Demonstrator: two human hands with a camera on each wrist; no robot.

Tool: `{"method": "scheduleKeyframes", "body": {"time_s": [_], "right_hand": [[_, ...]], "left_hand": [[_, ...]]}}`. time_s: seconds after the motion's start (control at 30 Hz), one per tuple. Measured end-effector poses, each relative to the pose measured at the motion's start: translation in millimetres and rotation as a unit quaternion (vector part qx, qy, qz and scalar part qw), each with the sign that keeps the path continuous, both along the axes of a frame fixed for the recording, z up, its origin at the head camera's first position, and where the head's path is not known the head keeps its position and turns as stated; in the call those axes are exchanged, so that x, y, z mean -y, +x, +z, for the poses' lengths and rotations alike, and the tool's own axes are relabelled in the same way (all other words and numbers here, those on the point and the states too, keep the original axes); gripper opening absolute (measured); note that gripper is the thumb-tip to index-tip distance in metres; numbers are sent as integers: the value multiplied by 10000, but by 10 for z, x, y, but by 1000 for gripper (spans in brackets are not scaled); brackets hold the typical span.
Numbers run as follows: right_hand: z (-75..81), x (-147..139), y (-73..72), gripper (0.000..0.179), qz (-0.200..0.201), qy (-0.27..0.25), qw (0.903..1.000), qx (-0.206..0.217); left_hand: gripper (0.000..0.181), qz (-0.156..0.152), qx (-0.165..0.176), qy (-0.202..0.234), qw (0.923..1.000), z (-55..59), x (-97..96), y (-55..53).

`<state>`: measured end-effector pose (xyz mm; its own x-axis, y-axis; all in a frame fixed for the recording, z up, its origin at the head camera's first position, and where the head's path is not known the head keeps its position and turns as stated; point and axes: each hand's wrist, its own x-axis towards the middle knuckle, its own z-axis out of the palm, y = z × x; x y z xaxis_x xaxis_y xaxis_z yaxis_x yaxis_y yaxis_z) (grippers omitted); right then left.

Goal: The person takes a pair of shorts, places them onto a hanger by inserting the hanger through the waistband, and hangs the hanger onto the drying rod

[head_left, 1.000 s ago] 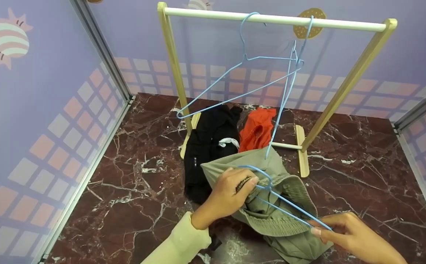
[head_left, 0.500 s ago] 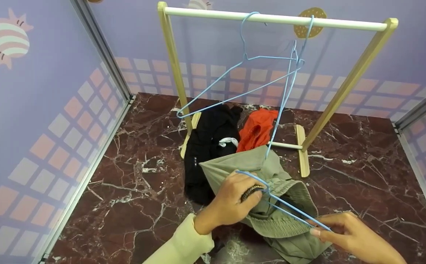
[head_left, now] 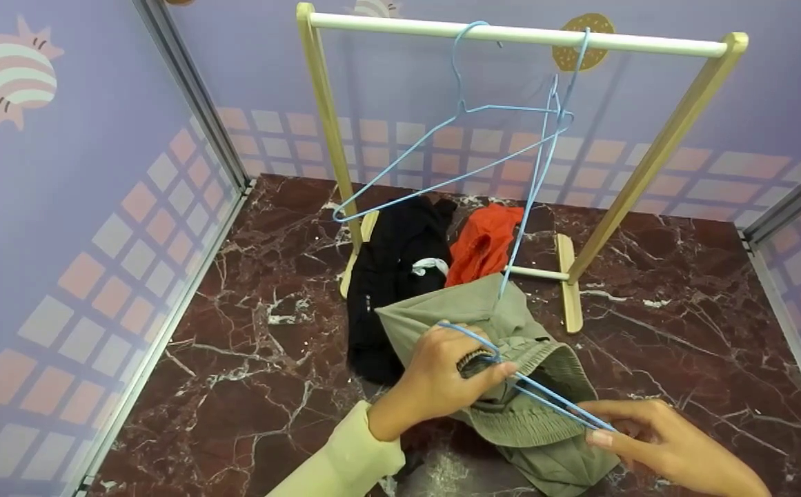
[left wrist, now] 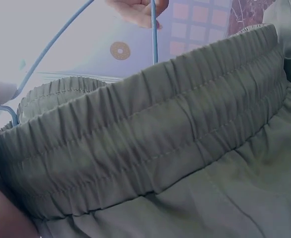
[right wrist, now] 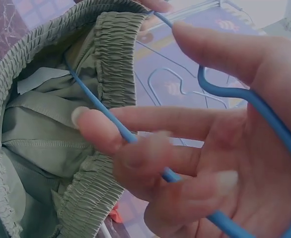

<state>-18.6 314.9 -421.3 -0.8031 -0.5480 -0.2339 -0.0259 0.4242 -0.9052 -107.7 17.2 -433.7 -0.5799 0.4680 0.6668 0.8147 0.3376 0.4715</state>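
Olive-green pants (head_left: pixel 538 428) with an elastic waistband (left wrist: pixel 145 134) hang gathered in front of me. My left hand (head_left: pixel 441 376) grips the waistband at its left side, its thumb lying across a blue wire hanger (head_left: pixel 559 402) near the neck. The hanger's hook curves over that hand. My right hand (head_left: pixel 655 442) holds the hanger's near end between thumb and fingers, right of the waistband. In the right wrist view, one wire of the hanger (right wrist: pixel 93 96) runs into the waist opening, where a white label (right wrist: pixel 43 79) shows. Part of the hanger is hidden by the pants.
A wooden clothes rack (head_left: pixel 510 33) stands behind, with blue wire hangers (head_left: pixel 400 159) on its bar. One hanger reaches down to the pants. Black clothing (head_left: pixel 386 297) and an orange-red garment (head_left: pixel 483 245) lie on the marbled floor (head_left: pixel 255 386). Patterned walls (head_left: pixel 83 207) enclose the space.
My left hand has shifted slightly right and down, and its thumb has come across the hanger. The hanger's hook has tilted lower. The right hand stays nearly in place.
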Motion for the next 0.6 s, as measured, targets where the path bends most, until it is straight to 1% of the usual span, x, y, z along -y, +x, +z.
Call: {"method": "scheduleKeyframes", "body": {"time_s": [0.07,0.13,0.3,0.37,0.4,0.43,0.5,0.6], "right_hand": [[-9,-17,-2,38,45,-259,9996,-110],[-10,-37,-1,39,16,-465,9988,-133],[-7,-113,13,41,-166,-662,9976,-73],[-22,-137,16,40,-290,-730,9967,-200],[-38,-145,16,39,-361,-778,9958,-333],[-53,-148,15,39,-466,-840,9946,-405],[-97,-133,8,36,-747,-814,9916,-679],[-179,-72,-8,31,-1514,-477,9824,-988]], "left_hand": [[37,-23,96,34,9999,3,9,-4],[36,-65,236,91,9997,6,15,-9],[33,-115,546,293,9980,2,42,-25],[33,-108,581,406,9974,1,55,-31],[33,-95,587,470,9971,0,60,-36],[34,-80,577,533,9969,2,63,-38],[34,-58,545,637,9965,2,67,-45],[34,-49,515,768,9957,-3,71,-53]]}}
